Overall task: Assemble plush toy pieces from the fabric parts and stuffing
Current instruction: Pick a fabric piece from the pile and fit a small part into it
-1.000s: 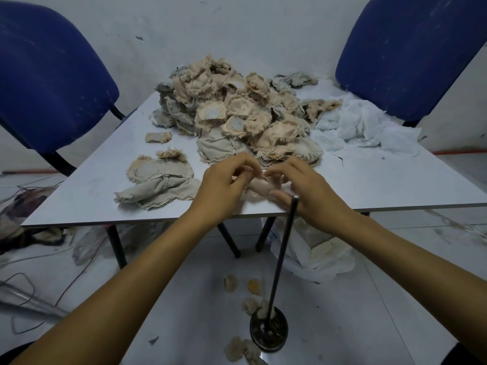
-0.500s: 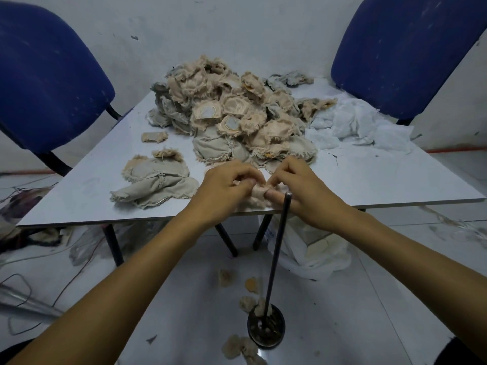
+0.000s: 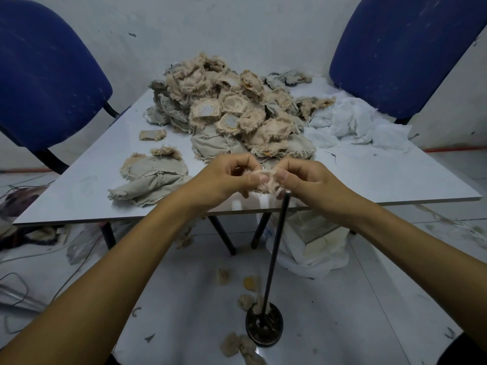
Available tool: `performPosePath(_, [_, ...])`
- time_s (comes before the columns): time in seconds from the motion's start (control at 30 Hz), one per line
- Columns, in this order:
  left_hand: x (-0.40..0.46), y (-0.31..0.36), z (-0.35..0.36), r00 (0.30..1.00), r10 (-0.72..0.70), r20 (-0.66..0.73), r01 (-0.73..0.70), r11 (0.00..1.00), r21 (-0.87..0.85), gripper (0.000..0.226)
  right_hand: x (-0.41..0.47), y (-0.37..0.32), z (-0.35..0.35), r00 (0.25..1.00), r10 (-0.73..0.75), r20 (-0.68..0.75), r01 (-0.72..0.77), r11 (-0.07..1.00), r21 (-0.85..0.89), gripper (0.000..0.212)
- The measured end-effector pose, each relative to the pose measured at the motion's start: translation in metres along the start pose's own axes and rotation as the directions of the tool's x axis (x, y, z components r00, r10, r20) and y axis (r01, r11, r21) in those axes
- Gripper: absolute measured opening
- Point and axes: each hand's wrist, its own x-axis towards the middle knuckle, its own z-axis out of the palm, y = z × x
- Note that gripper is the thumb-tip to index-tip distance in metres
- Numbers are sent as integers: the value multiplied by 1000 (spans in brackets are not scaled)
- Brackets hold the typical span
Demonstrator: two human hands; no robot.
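Small tan fabric piece (image 3: 266, 180) held above the near edge of the bench (image 3: 369, 180), just over the top of the upright metal rod (image 3: 275, 248) rising from a round base (image 3: 264, 328) on the floor. Left hand (image 3: 226, 180) curled, thumb and fingers pinching the left side of the piece; right hand (image 3: 305, 180) curled, pinching the right side; thumbs almost meeting at the middle. Judged light, limp and easily crushed, with frayed edges likely to shed threads or tear if pulled hard; no stiffness to hold a shape unaided. Best taken at the seam or just inside the raw edge with fingertips on both sides, spread gently rather than stretched; opening kept facing the rod tip if turning or stuffing over it is intended, though the opening itself not visible here. Large pile of fabric pieces (image 3: 232, 111) at the middle and far side of the bench; flatter grey pieces (image 3: 152, 180) toward the near left edge; white stuffing (image 3: 355, 125) toward the far right edge. Tan scraps (image 3: 238, 346) scattered on the floor around the base.
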Motion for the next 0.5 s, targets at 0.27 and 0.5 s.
performPosePath(0.27, [3,0,23,961,163,-222,-94,952,292,25,-1,7,-1,991,-32,-131,27,999,-39,13])
performPosePath(0.5, [4,2,23,967,124,-223,-90,984,155,15,3,14,1,942,-65,-329,15,988,-152,25])
